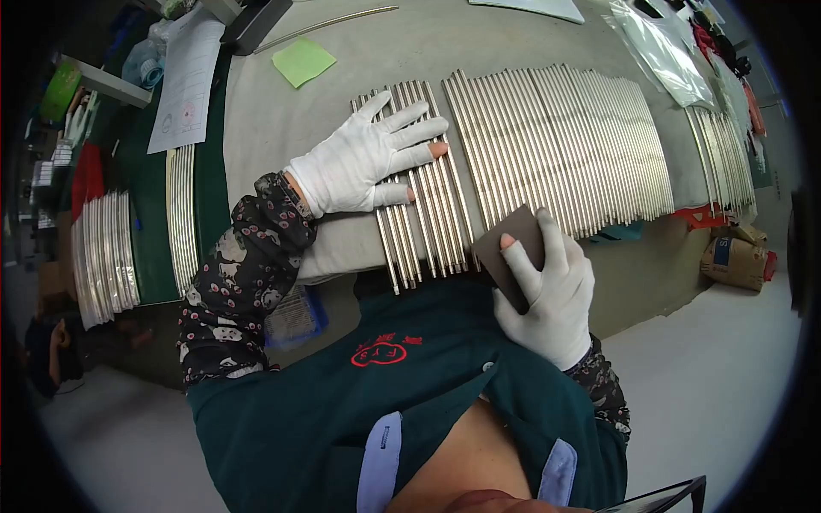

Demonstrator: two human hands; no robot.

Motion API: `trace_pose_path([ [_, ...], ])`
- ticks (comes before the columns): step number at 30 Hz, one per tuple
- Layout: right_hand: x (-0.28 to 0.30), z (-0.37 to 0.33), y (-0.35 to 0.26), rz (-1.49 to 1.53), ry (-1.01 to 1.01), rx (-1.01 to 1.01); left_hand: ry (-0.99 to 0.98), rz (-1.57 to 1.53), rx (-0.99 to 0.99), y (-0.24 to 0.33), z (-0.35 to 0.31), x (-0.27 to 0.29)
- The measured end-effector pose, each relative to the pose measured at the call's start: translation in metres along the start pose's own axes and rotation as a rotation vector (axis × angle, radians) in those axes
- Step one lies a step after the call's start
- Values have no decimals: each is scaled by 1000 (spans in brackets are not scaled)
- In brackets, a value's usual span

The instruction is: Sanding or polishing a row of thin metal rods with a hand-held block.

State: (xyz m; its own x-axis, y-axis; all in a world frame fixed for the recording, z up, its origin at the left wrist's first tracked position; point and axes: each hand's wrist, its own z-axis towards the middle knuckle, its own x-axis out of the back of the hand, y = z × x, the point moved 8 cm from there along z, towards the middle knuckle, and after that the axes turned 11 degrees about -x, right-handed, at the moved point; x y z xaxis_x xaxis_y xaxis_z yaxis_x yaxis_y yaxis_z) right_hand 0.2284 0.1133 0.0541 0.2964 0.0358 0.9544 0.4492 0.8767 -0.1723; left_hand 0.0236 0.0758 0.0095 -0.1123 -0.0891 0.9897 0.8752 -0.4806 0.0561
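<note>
My left hand (363,162), in a white glove with bare thumb and index fingertips, lies with fingers spread across a smaller group of slim shiny metal rods (440,227). These rods lie side by side on the grey-covered table (256,162), their near ends at its front edge. A narrow gap parts them from a wide row of similar rods (560,154) on the right. Gloved the same way, my right hand (554,299) grips a flat, dark grey-brown square pad (528,232) between thumb and fingers. The pad is at the near ends of the rods, by that gap; whether it touches them I cannot tell.
A green paper note (304,61) and a thin curved rod (329,27) lie at the back left. More rods lie on a green surface (181,222) at left and at the far right (723,162), near clear plastic bags (667,56). A brown sack (737,261) stands beyond the table's right end.
</note>
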Motion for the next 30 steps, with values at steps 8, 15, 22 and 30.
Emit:
trace_pose_path([
  [8, 6, 1, -8, 91, 41, 27, -10, -51, 26, -1, -16, 0],
  [15, -6, 14, -26, 37, -31, 33, 13, -54, 22, 0, -17, 1],
  [22, -12, 37, -29, 0, -88, 27, 7, -77, 20, -1, -17, 0],
  [30, -3, 39, -17, 39, 39, 16, -21, -77, 25, 0, -16, -2],
])
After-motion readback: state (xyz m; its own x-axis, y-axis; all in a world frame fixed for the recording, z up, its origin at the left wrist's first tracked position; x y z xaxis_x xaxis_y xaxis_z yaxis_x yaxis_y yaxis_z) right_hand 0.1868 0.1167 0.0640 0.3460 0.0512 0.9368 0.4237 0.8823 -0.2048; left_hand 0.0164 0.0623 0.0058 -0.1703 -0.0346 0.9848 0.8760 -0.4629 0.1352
